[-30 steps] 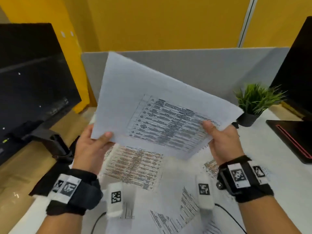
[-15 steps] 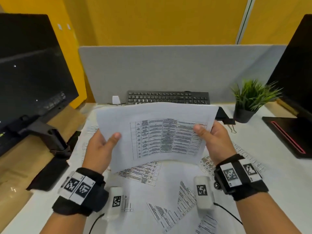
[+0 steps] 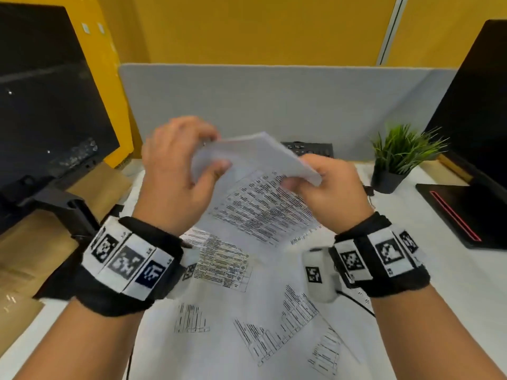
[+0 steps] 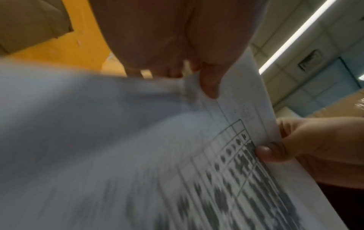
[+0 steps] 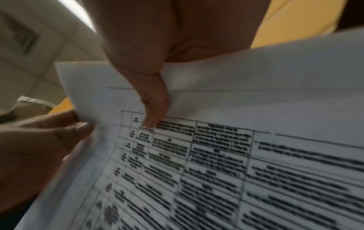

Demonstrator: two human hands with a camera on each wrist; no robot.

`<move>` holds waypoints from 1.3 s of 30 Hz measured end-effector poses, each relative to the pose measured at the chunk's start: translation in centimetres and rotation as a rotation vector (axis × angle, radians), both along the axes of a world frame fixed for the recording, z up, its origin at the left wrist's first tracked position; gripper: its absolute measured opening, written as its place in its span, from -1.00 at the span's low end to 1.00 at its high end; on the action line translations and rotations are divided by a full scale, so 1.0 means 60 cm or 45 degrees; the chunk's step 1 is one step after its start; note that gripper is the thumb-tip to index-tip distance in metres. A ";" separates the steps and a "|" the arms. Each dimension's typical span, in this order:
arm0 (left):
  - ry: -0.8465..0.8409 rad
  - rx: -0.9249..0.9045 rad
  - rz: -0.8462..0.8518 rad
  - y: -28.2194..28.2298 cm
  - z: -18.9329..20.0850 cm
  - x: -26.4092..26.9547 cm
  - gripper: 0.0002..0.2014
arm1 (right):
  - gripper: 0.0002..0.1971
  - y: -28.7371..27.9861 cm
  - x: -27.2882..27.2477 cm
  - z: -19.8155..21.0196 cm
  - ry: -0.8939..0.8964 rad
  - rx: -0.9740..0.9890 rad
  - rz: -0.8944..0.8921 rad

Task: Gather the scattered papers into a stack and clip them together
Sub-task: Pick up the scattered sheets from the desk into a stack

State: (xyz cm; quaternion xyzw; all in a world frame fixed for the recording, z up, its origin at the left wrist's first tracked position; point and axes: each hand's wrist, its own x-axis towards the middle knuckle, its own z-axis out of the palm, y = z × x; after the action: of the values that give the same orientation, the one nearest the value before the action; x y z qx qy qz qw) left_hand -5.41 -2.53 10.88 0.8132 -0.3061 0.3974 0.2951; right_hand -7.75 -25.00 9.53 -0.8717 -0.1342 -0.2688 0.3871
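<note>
Both hands hold one printed sheet (image 3: 263, 204) in the air above the white desk (image 3: 444, 270), close to each other at its upper part. The left hand (image 3: 175, 176) pinches the top left corner between thumb and fingers, and the right hand (image 3: 332, 190) grips the right edge with the thumb on the printed side; the paper bends over between them, so its upper edge is folded toward the camera and hides part of the table of text. The left hand is blurred, and its fingertips are hard to see. Other scattered papers (image 3: 219, 261) lie flat on the desk under the wrists, partly covered by the arms and cut off at the lower border. A keyboard (image 3: 310, 149) shows only a small piece behind the sheet. A small plant (image 3: 397, 157) stands at the right, near a dark monitor (image 3: 477, 111); another monitor (image 3: 46, 111) is at the left.
</note>
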 end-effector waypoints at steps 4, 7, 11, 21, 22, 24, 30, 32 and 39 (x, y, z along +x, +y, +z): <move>0.584 -0.750 0.106 0.022 -0.035 0.017 0.17 | -0.81 -0.016 0.002 -0.014 0.156 0.844 0.153; 1.153 -1.011 -0.272 0.023 -0.069 0.020 -0.09 | -0.51 -0.010 0.025 -0.042 0.361 1.147 0.237; 1.096 -0.751 -0.014 0.038 -0.102 0.012 -0.77 | -0.52 -0.021 0.067 -0.090 0.685 0.593 0.249; 0.938 -0.711 0.630 0.238 -0.144 -0.001 -0.66 | -0.12 -0.079 0.101 -0.175 1.145 -1.348 0.301; 0.958 -0.713 0.637 0.244 -0.146 -0.003 -0.65 | -0.17 -0.079 0.103 -0.174 1.136 -1.357 0.289; 0.996 -0.725 0.632 0.249 -0.152 -0.003 -0.65 | -0.26 -0.078 0.109 -0.173 1.144 -1.349 0.272; 1.039 -0.739 0.625 0.243 -0.162 -0.001 -0.67 | -0.70 -0.082 0.133 -0.178 1.144 -1.326 0.216; 1.032 -0.733 0.602 0.238 -0.158 -0.003 -0.66 | -0.78 -0.085 0.134 -0.180 1.152 -1.337 0.226; 1.002 -0.751 0.486 0.265 -0.188 0.027 -0.44 | -0.72 -0.129 0.163 -0.160 1.149 -0.968 -0.148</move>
State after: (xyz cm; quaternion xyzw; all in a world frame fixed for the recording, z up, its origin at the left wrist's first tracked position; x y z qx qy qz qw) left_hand -3.79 13.36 -0.41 0.8245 0.1062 0.1780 0.5266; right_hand 2.04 -32.73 -0.09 -0.9833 0.0047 0.1745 0.0510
